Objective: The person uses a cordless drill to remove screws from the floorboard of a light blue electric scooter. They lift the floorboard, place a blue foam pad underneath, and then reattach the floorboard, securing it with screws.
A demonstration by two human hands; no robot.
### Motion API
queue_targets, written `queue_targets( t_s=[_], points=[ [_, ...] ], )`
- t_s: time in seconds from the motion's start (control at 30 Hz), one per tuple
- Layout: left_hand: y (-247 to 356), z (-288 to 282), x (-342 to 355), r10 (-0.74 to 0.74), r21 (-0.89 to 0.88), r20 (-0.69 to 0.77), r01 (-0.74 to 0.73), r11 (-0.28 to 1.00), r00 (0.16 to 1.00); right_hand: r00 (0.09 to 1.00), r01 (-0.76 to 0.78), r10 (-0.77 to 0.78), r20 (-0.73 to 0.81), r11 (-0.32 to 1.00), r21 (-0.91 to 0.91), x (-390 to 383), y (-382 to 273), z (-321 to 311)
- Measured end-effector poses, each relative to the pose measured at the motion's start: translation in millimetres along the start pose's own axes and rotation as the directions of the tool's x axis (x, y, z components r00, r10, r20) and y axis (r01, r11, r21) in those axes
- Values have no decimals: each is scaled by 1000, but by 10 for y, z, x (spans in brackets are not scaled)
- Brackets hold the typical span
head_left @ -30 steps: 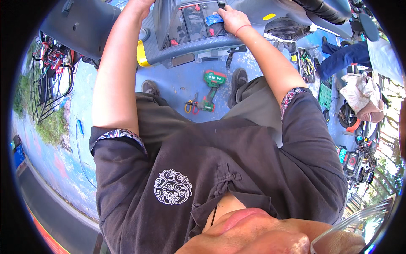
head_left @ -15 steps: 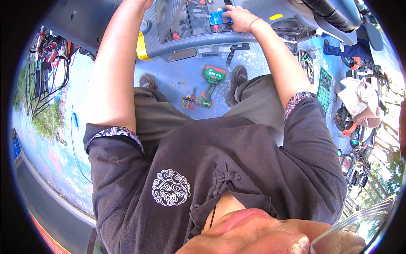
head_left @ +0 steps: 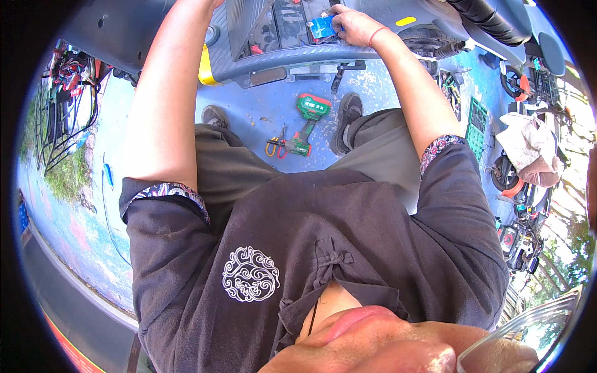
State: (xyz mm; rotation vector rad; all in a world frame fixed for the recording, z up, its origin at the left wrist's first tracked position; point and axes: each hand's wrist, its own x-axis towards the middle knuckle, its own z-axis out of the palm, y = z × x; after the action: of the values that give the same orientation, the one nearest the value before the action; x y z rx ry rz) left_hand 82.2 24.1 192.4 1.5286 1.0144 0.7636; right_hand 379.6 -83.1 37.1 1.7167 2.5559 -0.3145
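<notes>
I am bent over a grey scooter's footboard (head_left: 286, 62), where dark batteries (head_left: 283, 31) with red terminal covers show in an open compartment. My right hand (head_left: 354, 28) has its fingers curled at a crumpled blue plastic piece (head_left: 322, 27), gripping it over the batteries. My left hand (head_left: 217, 3) reaches to the top edge, so its fingers are mostly hidden. On the blue floor between my shoes lie a green-and-red power tool (head_left: 311, 109) and pliers or snips (head_left: 277, 146) with yellow and red handles.
Black metal racks with red parts (head_left: 71, 99) stand at the left. At the right are a green tool case (head_left: 476, 127), a scooter with a pale cloth (head_left: 525, 143) over it, and assorted parts. A black tubular scooter part (head_left: 485, 18) arches at upper right.
My right hand has shifted slightly right and down with the blue piece. My left arm has moved a little left. A co-worker's blue-trousered legs at the right have gone from view.
</notes>
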Motion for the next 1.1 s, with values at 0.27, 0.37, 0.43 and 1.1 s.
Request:
queue_targets(
  t_s=[0.27,0.37,0.43,1.1],
  points=[
    [-18,39,36,1,13,-12,-1,1000,1000,999,-49,50,-18,997,55,85,-171,-118],
    [-14,74,36,-8,23,-21,8,1000,1000,996,-87,85,41,993,75,84,-184,-100],
    [4,108,14,-12,28,-20,13,1000,1000,996,-74,72,54,997,36,104,-92,-16],
    [-24,16,57,-3,104,21,1,995,1000,994,-82,100,-45,950,302,163,154,91]
  ],
)
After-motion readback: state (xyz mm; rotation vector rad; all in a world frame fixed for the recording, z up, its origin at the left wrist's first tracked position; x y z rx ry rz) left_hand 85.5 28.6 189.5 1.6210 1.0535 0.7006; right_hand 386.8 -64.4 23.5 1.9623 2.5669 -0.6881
